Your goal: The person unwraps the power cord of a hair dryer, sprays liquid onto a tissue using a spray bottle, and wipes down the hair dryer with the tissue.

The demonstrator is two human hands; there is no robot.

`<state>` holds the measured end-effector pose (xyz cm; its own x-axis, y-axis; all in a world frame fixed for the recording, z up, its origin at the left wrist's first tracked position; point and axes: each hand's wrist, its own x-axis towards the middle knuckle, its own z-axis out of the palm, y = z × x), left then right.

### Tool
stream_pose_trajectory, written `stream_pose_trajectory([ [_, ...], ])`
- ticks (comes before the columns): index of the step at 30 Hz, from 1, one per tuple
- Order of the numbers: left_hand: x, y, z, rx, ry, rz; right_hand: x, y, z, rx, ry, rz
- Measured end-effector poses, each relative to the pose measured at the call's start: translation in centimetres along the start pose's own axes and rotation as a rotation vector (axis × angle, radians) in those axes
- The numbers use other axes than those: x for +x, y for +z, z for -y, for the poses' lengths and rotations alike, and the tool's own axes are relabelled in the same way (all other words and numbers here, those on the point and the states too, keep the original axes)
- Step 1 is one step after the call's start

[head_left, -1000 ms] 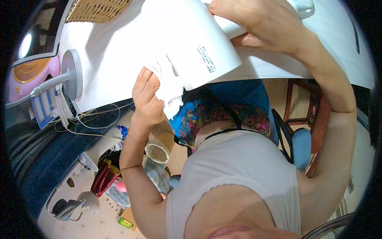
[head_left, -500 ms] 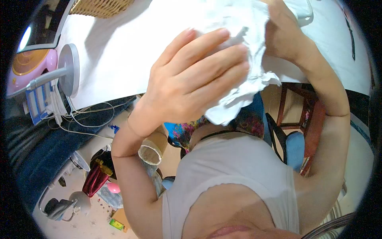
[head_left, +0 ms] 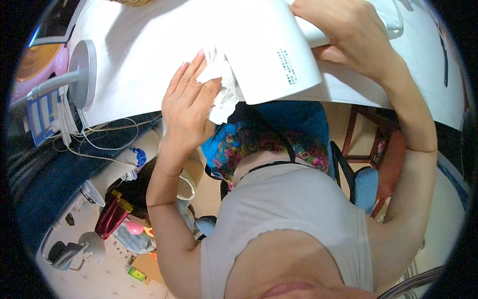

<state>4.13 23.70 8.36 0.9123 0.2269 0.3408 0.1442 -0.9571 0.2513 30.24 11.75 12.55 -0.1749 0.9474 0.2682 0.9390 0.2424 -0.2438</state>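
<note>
My left hand [head_left: 186, 102] is left of a white hair dryer [head_left: 269, 47], palm down, with a crumpled white tissue [head_left: 221, 92] between thumb and fingers. Part of the tissue reaches up beside the dryer's barrel. With its fingers wrapped round the dryer's handle, my right hand [head_left: 351, 37] holds it over the table's near edge. A patch of small dark holes or marks shows near the barrel's lower end. The far end of the barrel runs out of view at the top.
A white cloth covers the table [head_left: 134, 65]. At the left are a grey round lamp base [head_left: 82, 74], a pink round object [head_left: 37, 74] and tangled white cables [head_left: 112, 142]. A wooden stool [head_left: 393, 159] stands below right, and a wicker basket [head_left: 133, 2] peeks in at the top.
My left hand has moved left and down with the tissue, off the hair dryer, which the tissue covered before. The dryer's barrel now shows. My right hand stays at the handle.
</note>
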Motion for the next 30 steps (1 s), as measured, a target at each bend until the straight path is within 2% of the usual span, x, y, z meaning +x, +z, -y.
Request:
stream_pose_trajectory([
  [4,-0.3,-0.7,-0.1,-0.119,-0.124,-0.022,0.1,0.8,-0.4,-0.054,-0.044,-0.061],
  [7,-1.0,0.0,-0.5,-0.447,-0.224,-0.316,0.5,0.6,-0.1,-0.055,-0.049,-0.053],
  [8,-0.8,0.0,0.5,-0.495,-0.181,-0.336,0.7,0.3,0.2,-0.061,-0.041,-0.034],
  [10,-0.5,0.1,-3.3,-0.95,-0.552,-0.457,0.9,0.2,0.3,-0.063,-0.029,-0.004],
  [12,0.1,0.8,-3.7,-0.85,-0.377,-0.446,0.5,0.6,0.1,-0.06,-0.025,0.018],
  [15,1.5,2.0,-4.4,-0.514,-0.057,-0.444,0.5,1.7,-0.6,-0.102,-0.177,-0.183],
  [16,1.3,2.5,-4.9,-0.58,-0.02,-0.457,0.3,1.8,-0.6,-0.084,-0.128,-0.14],
  [19,1.8,2.3,-5.0,-0.516,0.063,-0.454,-0.1,1.3,-0.4,-0.073,-0.033,-0.041],
  [21,2.2,2.6,-4.4,-0.454,0.179,-0.545,0.2,1.0,-0.2,-0.063,-0.016,-0.01],
  [24,3.6,0.6,-2.4,-0.431,0.166,-0.27,0.7,0.5,0.2,-0.005,-0.033,-0.02],
  [28,5.5,-0.4,-0.4,-0.384,-0.078,-0.3,0.6,1.9,0.0,0.005,-0.003,-0.031],
  [30,6.2,0.2,-0.7,-0.449,-0.126,-0.335,0.6,0.8,-0.3,-0.005,0.014,-0.026],
])
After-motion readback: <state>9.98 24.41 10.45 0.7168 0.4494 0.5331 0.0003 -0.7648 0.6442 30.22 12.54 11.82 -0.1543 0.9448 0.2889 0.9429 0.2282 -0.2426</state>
